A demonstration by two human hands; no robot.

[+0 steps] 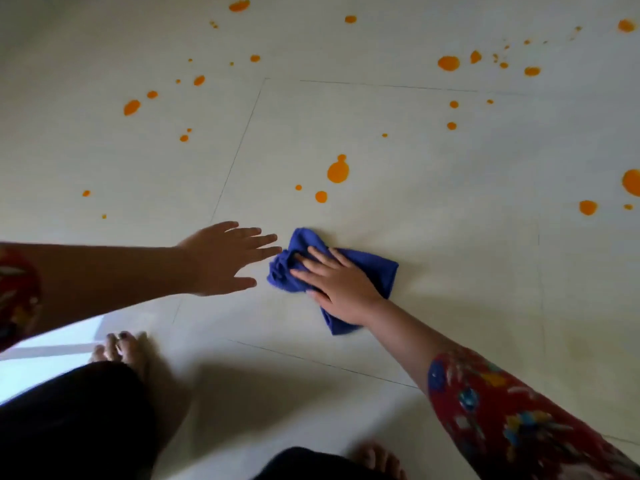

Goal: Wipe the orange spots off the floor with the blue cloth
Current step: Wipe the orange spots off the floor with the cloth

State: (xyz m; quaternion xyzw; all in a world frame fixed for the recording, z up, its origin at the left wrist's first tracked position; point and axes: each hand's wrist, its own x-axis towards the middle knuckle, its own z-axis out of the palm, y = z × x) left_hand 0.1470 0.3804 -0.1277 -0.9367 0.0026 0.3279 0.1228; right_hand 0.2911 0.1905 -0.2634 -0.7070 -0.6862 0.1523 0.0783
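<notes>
A crumpled blue cloth point(374, 268) lies on the pale tiled floor point(450, 271) in the middle of the view. My right hand point(337, 287) presses flat on it with straight, spread fingers. My left hand point(225, 258) hovers just left of the cloth, fingers stretched out, fingertips close to the cloth's edge and holding nothing. Several orange spots dot the floor beyond. The nearest are a large blob point(338, 171) and a smaller dot point(321, 197) just above the cloth. More spots lie at the far left point(131, 107) and far right point(587, 207).
My bare feet point(121, 348) and dark trouser legs point(76, 420) fill the lower left, with another foot point(377, 459) at the bottom edge. Thin tile joints point(239, 147) cross the floor. A bright light patch point(52, 341) lies at the left.
</notes>
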